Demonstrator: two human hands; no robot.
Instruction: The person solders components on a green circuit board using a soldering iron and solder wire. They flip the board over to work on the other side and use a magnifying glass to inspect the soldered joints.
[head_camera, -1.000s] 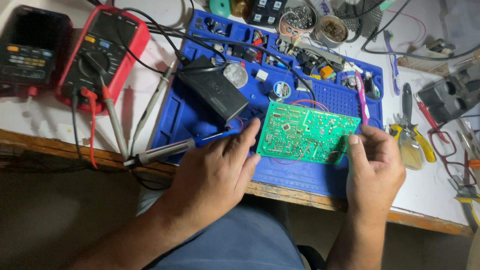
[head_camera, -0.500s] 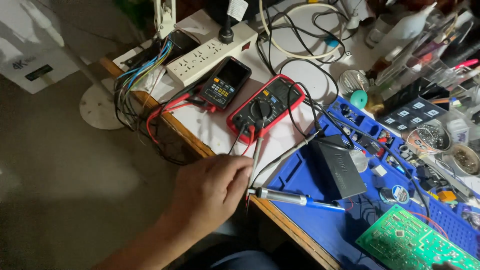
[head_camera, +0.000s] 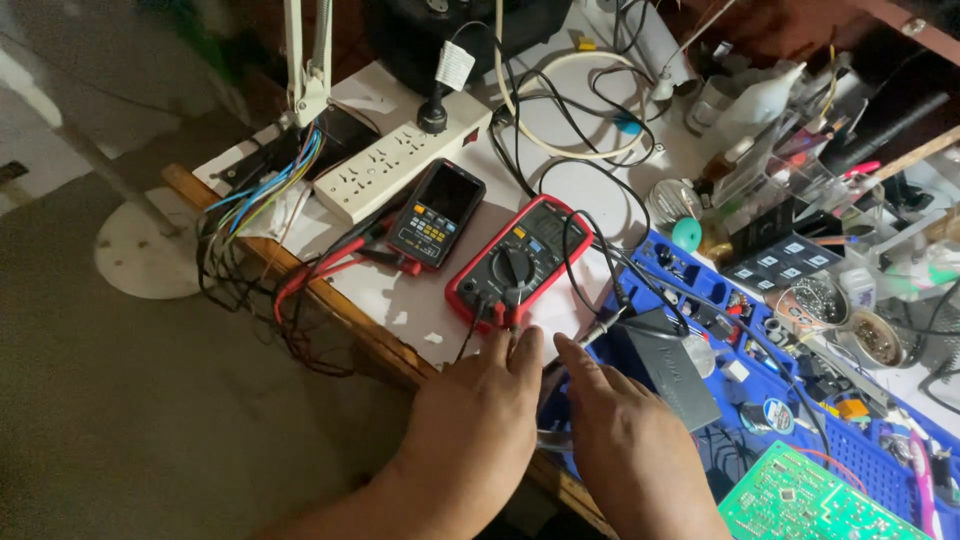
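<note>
1. Left hand (head_camera: 478, 425) and right hand (head_camera: 625, 445) side by side at the worktop (head_camera: 400, 300) edge, fingers loosely spread, gripping nothing visible.
2. Fingertips by the probe leads (head_camera: 590, 335), just below the red multimeter (head_camera: 520, 262), within easy reach.
3. Green circuit board (head_camera: 800, 505) parked aside on the blue mat (head_camera: 850, 465).
</note>
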